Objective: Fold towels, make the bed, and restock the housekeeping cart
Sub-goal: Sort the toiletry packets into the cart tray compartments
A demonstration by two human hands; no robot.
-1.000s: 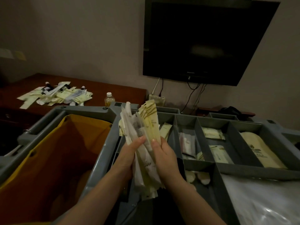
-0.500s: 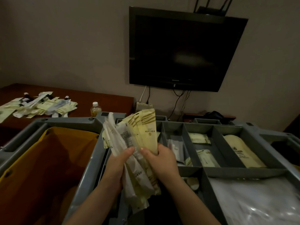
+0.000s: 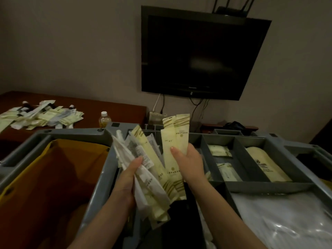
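- The left hand (image 3: 129, 178) is gripping a fanned bundle of sachets (image 3: 143, 166), thumb pressing across them, above the grey cart (image 3: 100, 177) beside its orange bag (image 3: 53, 168).
- The right hand (image 3: 188, 159) is pinching two pale yellow packets (image 3: 175, 141) upright, just beside that bundle, over the cart's divided tray (image 3: 260, 186).
- More packets are lying in the tray's compartments, and a loose pile (image 3: 41, 115) is sitting on the wooden worktop (image 3: 107, 108) behind.

Nothing can be read. Small print is seen on the pale packets (image 3: 177, 141), the large pouch (image 3: 265, 165) and the television (image 3: 197, 54), but it is blurred.
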